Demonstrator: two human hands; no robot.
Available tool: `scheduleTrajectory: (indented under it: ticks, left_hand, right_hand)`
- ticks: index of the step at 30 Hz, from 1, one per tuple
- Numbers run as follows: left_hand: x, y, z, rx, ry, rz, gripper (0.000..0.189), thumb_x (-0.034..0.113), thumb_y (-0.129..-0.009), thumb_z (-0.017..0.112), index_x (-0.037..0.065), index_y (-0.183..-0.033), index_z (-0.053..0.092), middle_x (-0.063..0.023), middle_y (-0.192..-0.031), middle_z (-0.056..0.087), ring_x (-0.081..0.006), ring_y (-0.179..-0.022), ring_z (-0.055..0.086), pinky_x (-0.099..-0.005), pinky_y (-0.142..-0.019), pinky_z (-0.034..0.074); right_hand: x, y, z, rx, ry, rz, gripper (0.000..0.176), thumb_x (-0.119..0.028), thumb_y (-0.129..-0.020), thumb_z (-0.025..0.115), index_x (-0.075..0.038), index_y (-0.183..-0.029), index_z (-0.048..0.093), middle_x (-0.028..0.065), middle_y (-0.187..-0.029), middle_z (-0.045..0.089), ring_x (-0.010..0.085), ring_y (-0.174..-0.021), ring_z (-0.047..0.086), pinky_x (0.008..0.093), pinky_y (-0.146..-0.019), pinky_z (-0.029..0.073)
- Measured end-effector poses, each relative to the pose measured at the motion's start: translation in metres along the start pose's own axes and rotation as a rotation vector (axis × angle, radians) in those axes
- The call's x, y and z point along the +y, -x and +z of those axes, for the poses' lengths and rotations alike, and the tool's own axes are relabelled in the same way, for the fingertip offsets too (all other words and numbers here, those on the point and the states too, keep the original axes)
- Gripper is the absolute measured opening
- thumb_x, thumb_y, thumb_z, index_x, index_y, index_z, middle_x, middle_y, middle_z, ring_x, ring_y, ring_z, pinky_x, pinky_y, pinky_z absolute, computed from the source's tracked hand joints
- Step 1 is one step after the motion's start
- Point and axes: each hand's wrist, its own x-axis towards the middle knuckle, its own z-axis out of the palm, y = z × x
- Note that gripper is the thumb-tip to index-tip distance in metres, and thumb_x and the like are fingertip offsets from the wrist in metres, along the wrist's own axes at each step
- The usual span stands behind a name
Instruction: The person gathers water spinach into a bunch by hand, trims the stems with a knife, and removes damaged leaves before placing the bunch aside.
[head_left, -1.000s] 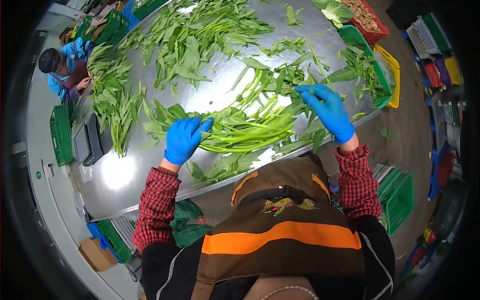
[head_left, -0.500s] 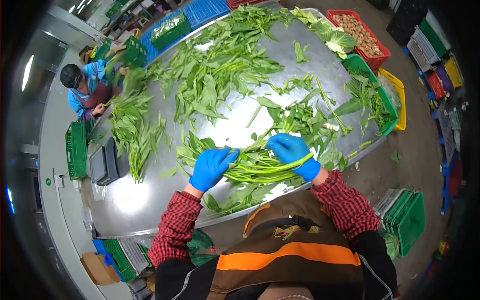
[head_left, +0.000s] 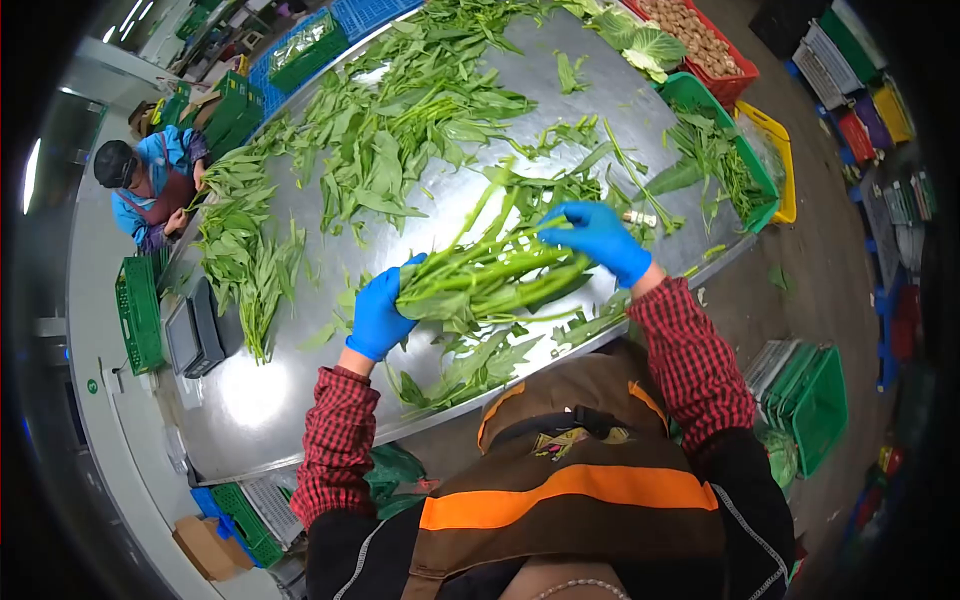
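At the far left a co-worker (head_left: 145,185) is bending over the counter (head_left: 250,390), handling a long heap of greens (head_left: 245,250). A green crate (head_left: 138,310) and a black scale (head_left: 195,330) are sitting near that end.

The person's left hand (head_left: 380,315), in a blue glove, is closing around the leafy end of a bundle of stems (head_left: 490,275). The bundle is stretching from this hand up and to the right, across to the other hand. By the look of it, the stems are being gathered and evened into one bunch. Whether the bundle is resting on the counter or being held just above it is unclear.

Loose leaves (head_left: 465,370) are lying under it at the near edge. The right hand (head_left: 600,238), also gloved, is curling its fingers over the stem end and gripping it.

Farther right, a green basket (head_left: 755,165) holding more greens is hanging at the counter's edge, beside a yellow crate (head_left: 780,160).
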Motion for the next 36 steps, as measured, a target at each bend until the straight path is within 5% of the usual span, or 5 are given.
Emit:
scheduleTrajectory:
  ticks: [6, 9, 21, 26, 36]
  left_hand:
    - [-0.001, 0.02, -0.007, -0.216, 0.388, -0.364, 0.064, 0.007, -0.064, 0.078, 0.003, -0.123, 0.055, -0.0096, -0.112, 0.066, -0.0138, -0.097, 0.062, -0.0318, -0.089, 0.049]
    - [-0.002, 0.026, -0.003, -0.179, 0.491, -0.451, 0.066, 0.009, -0.063, 0.08, 0.002, -0.124, 0.054, -0.0098, -0.111, 0.066, -0.0166, -0.098, 0.063, -0.0328, -0.09, 0.049]
    - [0.01, 0.029, 0.005, -0.189, 0.729, -0.599, 0.069, 0.012, -0.066, 0.083, 0.0, -0.126, 0.05, -0.0077, -0.116, 0.061, -0.016, -0.104, 0.058, -0.0318, -0.094, 0.046]
    - [0.022, 0.027, 0.007, -0.241, 0.782, -0.593, 0.069, 0.011, -0.067, 0.083, 0.0, -0.126, 0.05, -0.0075, -0.116, 0.061, -0.0155, -0.104, 0.058, -0.0321, -0.094, 0.046]
    - [0.031, 0.034, 0.01, -0.345, 0.931, -0.57, 0.07, 0.017, -0.07, 0.082, 0.002, -0.13, 0.05, -0.0077, -0.12, 0.061, -0.0142, -0.109, 0.054, -0.0316, -0.097, 0.042]
  right_hand:
    - [0.036, -0.006, -0.067, 0.324, -0.228, 0.169, 0.031, -0.022, -0.081, 0.07, -0.001, -0.104, 0.066, 0.002, -0.092, 0.067, 0.0106, -0.083, 0.062, 0.0235, -0.077, 0.05]
    - [0.054, 0.004, -0.071, 0.427, 0.663, -0.198, 0.039, -0.021, -0.079, 0.073, 0.0, -0.111, 0.063, 0.0079, -0.107, 0.064, 0.015, -0.093, 0.061, 0.029, -0.086, 0.047]
    - [-0.016, 0.004, 0.003, 0.187, 0.219, -0.199, 0.017, -0.013, -0.082, 0.068, -0.003, -0.096, 0.068, 0.0064, -0.092, 0.063, 0.0183, -0.083, 0.061, 0.0296, -0.074, 0.048]
    - [-0.04, -0.01, 0.04, 0.143, 0.838, -0.697, 0.027, -0.03, -0.08, 0.068, -0.003, -0.082, 0.066, 0.0132, -0.088, 0.064, 0.0335, -0.081, 0.061, 0.0418, -0.07, 0.047]
    - [0.006, -0.015, 0.066, -0.132, 0.159, -0.186, 0.023, -0.014, -0.088, 0.063, -0.001, -0.107, 0.063, 0.0058, -0.091, 0.066, 0.0132, -0.081, 0.062, 0.0296, -0.07, 0.05]
